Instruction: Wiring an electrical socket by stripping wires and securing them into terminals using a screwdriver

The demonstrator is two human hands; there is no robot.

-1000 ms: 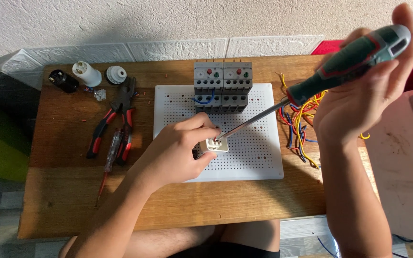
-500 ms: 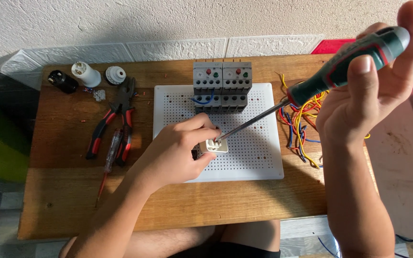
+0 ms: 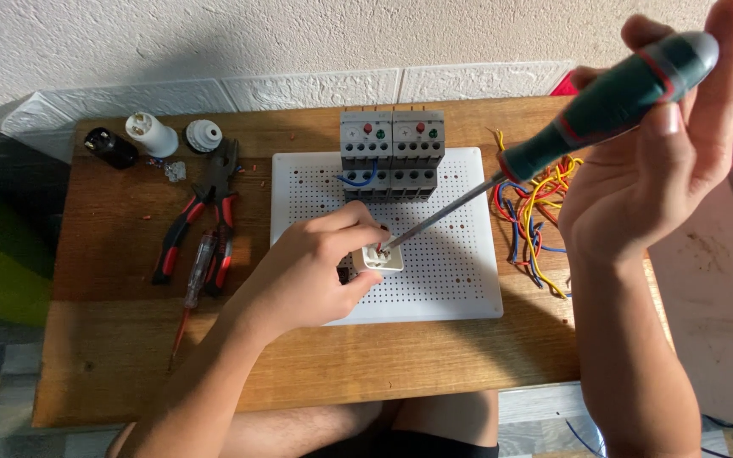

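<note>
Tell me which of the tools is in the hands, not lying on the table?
The big screwdriver with the dark green handle, gripped by the right hand. The red-handled pliers and the small clear screwdriver lie untouched on the table.

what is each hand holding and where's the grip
Right hand holds the screwdriver by its dark green handle. Left hand pinches the small white fitting by its sides on the perforated board.

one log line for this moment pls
left hand: holds small white socket part on white perforated board | right hand: green-handled screwdriver, tip in part
</note>
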